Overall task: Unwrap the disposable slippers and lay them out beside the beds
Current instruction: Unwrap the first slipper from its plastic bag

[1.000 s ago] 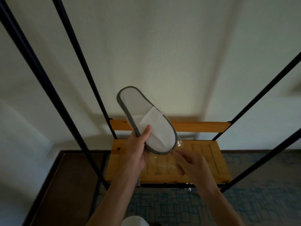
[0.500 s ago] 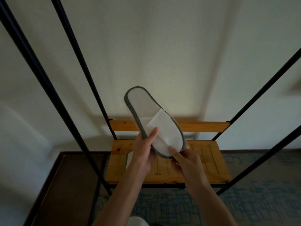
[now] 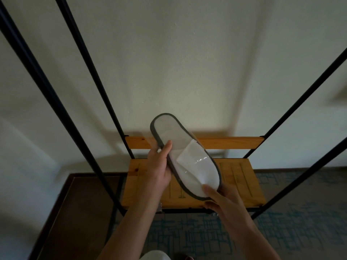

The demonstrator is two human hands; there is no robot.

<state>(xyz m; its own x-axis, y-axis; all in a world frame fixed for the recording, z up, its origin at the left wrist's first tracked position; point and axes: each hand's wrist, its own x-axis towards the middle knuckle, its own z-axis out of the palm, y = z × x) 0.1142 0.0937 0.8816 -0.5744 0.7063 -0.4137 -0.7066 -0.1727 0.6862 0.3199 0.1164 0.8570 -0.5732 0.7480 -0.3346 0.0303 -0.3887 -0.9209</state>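
A white disposable slipper (image 3: 185, 156) with a dark grey edge, still inside clear glossy plastic wrap, is held tilted in the air above a wooden shelf (image 3: 240, 177). Its heel end points up and away, its toe end toward me. My left hand (image 3: 159, 169) grips the slipper's left edge near the middle, thumb on top. My right hand (image 3: 223, 203) pinches the toe end from below right, with the thumb on the upper face.
The wooden shelf belongs to a black metal rack, whose slanted poles (image 3: 90, 72) rise left and right against a pale wall. A wooden back rail (image 3: 231, 142) runs behind the slipper. Patterned blue-grey carpet (image 3: 281, 231) lies below; dark floor (image 3: 75, 212) at left.
My right hand rose from the shelf and took the slipper's toe end. The slipper shifted right and down toward me, and my left hand slid up its left edge.
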